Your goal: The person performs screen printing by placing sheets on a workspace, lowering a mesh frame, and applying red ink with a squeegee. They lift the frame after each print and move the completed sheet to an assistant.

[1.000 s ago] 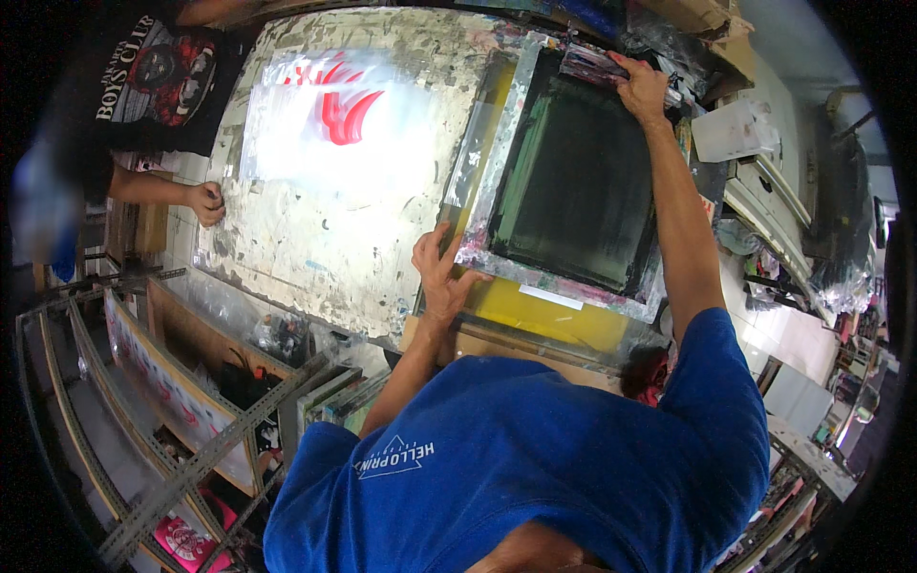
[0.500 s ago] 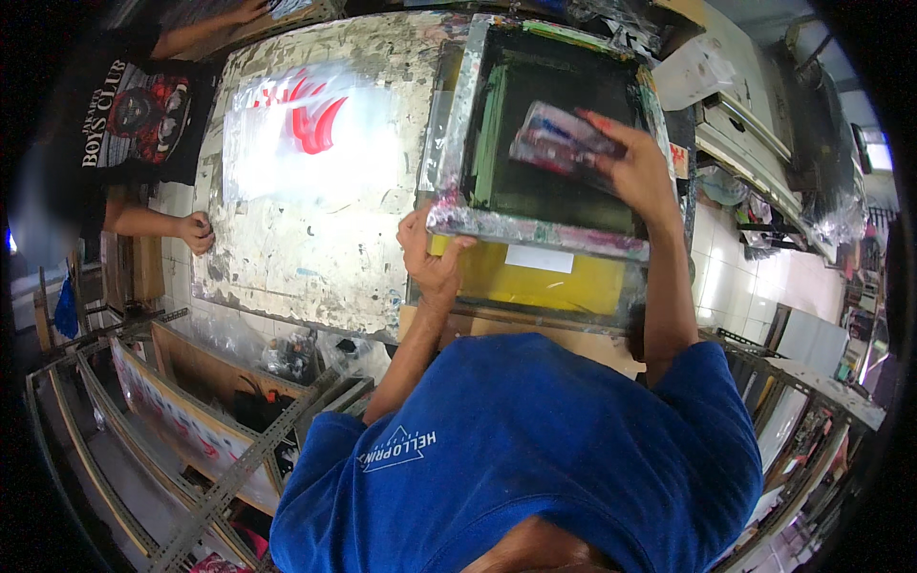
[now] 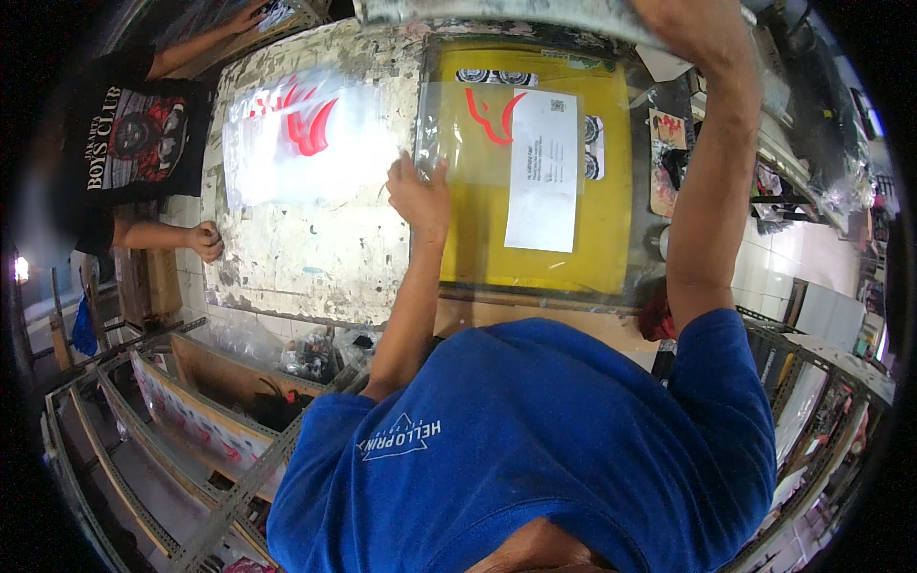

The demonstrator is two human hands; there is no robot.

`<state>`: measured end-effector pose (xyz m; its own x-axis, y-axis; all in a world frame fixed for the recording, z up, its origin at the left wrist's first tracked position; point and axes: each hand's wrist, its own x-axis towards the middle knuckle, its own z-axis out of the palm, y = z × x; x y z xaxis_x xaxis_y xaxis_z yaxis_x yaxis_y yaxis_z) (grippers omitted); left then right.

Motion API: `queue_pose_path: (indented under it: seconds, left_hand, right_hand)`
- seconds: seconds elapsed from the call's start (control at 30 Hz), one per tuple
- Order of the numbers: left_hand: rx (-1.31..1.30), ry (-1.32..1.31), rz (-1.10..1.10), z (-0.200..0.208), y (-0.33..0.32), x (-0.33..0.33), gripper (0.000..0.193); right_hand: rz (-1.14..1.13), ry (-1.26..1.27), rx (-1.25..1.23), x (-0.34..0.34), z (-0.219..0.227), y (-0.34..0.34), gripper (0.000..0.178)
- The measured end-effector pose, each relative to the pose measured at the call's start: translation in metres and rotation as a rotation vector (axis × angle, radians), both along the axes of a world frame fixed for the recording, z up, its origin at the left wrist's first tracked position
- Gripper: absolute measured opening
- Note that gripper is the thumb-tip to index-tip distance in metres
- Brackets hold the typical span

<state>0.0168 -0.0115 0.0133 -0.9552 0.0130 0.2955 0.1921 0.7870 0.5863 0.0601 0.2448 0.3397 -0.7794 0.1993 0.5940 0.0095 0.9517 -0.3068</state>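
A screen-printing frame [image 3: 506, 21] is tipped up at the top edge, mostly out of view. My right hand [image 3: 697, 33] grips its near right part, the fingers partly cut off. Below it lies a yellow printing bed [image 3: 478, 258]. On the bed rests a clear plastic sheet [image 3: 444, 119] carrying a red curved print [image 3: 489, 116], beside a white paper strip [image 3: 542, 220] with small print. My left hand [image 3: 420, 201] is at the lower left corner of the plastic sheet, thumb and fingers apart, nothing seen in them.
Printed plastic sheets [image 3: 306, 143] with red shapes lie on the paint-stained board [image 3: 315, 258] at left. Another person's hand [image 3: 205, 241] rests at that board's left edge. Metal racks [image 3: 220, 497] stand at lower left. A stained card [image 3: 669, 143] lies right of the bed.
The screen frame has swung up and away, uncovering the yellow bed, printed plastic and paper. My right hand rose with it; the squeegee is out of sight. My left hand moved off the frame corner.
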Motion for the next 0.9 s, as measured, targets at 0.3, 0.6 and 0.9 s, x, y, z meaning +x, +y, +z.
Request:
queue_pose_path:
  seconds: [0.3,0.6,0.9]
  left_hand:
    - [0.494,-0.107,0.01,-0.007,0.018,0.017,0.016]
    - [0.723,-0.037,0.158,0.027,-0.009,-0.02,0.021]
    - [0.639,0.183,0.364,0.013,-0.132,-0.115,0.026]
  right_hand:
    - [0.092,-0.052,-0.121,-0.032,0.014,0.037,0.038]
    - [0.097,-0.123,-0.179,-0.027,0.029,0.024,0.037]
    - [-0.074,-0.03,-0.004,-0.028,0.016,0.017,0.038]
